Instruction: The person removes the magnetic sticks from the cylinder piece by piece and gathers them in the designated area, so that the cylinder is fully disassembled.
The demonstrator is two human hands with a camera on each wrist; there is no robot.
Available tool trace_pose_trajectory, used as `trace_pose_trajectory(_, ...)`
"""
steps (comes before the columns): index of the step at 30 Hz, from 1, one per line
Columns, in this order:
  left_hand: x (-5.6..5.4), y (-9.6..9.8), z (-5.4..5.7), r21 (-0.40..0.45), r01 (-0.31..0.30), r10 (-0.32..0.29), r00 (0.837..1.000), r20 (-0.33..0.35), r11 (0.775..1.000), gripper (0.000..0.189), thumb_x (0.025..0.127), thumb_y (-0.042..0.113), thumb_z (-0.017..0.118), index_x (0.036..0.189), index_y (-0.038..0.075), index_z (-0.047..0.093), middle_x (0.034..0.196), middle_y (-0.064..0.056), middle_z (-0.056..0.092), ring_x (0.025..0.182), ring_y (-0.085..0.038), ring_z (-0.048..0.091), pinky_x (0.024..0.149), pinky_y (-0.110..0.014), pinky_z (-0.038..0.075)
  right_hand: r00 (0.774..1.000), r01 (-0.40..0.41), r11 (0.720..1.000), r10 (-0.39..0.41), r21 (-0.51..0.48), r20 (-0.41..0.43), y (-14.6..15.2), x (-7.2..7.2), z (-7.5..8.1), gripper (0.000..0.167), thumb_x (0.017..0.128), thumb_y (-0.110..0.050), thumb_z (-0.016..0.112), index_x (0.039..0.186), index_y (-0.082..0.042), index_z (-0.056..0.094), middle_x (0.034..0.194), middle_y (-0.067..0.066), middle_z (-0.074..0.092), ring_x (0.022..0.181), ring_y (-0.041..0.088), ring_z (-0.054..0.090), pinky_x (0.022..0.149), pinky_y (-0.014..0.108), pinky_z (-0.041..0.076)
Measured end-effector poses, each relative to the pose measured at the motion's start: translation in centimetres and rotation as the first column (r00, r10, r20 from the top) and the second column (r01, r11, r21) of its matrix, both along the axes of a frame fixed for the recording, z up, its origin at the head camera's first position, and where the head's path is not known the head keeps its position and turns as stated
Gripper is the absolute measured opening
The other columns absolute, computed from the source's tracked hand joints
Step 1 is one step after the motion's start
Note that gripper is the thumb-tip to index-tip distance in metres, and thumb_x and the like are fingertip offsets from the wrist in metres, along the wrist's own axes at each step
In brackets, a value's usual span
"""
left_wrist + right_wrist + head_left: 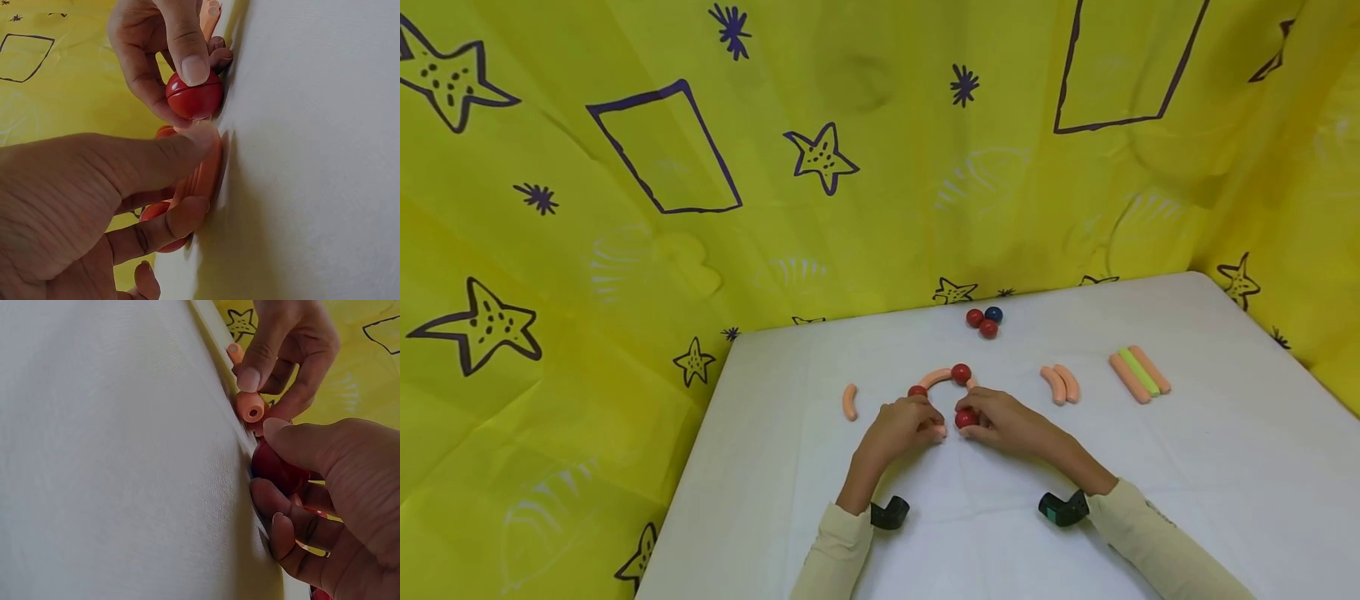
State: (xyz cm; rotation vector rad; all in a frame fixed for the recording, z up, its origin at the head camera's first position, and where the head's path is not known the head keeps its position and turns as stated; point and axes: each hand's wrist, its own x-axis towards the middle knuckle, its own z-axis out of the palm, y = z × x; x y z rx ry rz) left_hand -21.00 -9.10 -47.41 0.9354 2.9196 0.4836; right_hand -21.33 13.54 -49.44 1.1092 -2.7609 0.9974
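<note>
Low over the white table my left hand [897, 427] pinches an orange curved tube [250, 407], whose hollow end faces my right hand in the right wrist view. My right hand [1011, 423] holds a red ball [195, 101] between thumb and fingers, close beside that tube's end. Beyond both hands an arc runs from one red ball [917, 391] through a curved orange tube [936, 377] to another red ball [961, 373]. From there a further orange tube [972, 383] leads toward my right hand, which partly hides it.
A single curved orange tube [849, 402] lies to the left. Toward the right are two curved orange tubes [1060, 385], then straight orange tubes [1130, 379] with a green tube [1139, 372] between them. Red balls [988, 329] and a blue ball [993, 314] sit near the back edge, before a yellow curtain [880, 233].
</note>
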Motion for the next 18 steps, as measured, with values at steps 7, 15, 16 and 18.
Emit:
trace_pose_trajectory(7, 0.5, -0.2, -0.5, 0.099, -0.041, 0.052, 0.992, -0.112, 0.994, 0.017, 0.086, 0.028, 0.075, 0.096, 0.015, 0.076, 0.096, 0.004, 0.068, 0.079, -0.008, 0.061, 0.069, -0.019, 0.050, 0.997, 0.078, 0.996, -0.079, -0.034, -0.022, 0.0, 0.1, -0.2, 0.032, 0.091, -0.025, 0.070, 0.116, -0.006, 0.065, 0.097, -0.002, 0.062, 0.077, 0.002, 0.052, 0.070, 0.022, 0.049)
trace_pose_trajectory(15, 0.6, -0.2, -0.3, 0.154, -0.165, 0.180, 0.979, -0.092, 0.974, 0.010, 0.090, 0.020, 0.067, 0.092, 0.015, 0.077, 0.083, 0.005, 0.070, 0.070, -0.006, 0.057, 0.060, -0.016, 0.044, 0.962, 0.265, 0.963, -0.268, -0.050, -0.058, -0.7, -2.1, 0.9, 0.028, 0.096, -0.020, 0.063, 0.123, -0.013, 0.066, 0.125, 0.007, 0.059, 0.099, 0.021, 0.061, 0.081, 0.035, 0.053)
trace_pose_trajectory(16, 0.6, -0.1, -0.4, 0.137, -0.169, 0.181, 0.981, -0.077, 0.976, 0.011, 0.091, 0.020, 0.067, 0.092, 0.016, 0.077, 0.082, 0.006, 0.071, 0.070, -0.005, 0.057, 0.060, -0.016, 0.043, 0.963, 0.265, 0.964, -0.266, -0.026, -0.053, -0.7, -2.5, 0.9, 0.029, 0.096, -0.020, 0.062, 0.125, -0.013, 0.065, 0.130, 0.008, 0.058, 0.105, 0.024, 0.061, 0.085, 0.039, 0.053)
trace_pose_trajectory(18, 0.6, -0.1, -0.5, 0.103, -0.174, 0.181, 0.982, -0.058, 0.979, 0.012, 0.091, 0.022, 0.066, 0.092, 0.017, 0.077, 0.078, 0.007, 0.070, 0.068, -0.005, 0.055, 0.058, -0.016, 0.041, 0.968, 0.251, 0.968, -0.251, 0.025, -0.031, -0.8, -3.1, 0.8, 0.031, 0.097, -0.018, 0.059, 0.127, -0.013, 0.064, 0.136, 0.011, 0.056, 0.116, 0.029, 0.060, 0.093, 0.045, 0.051)
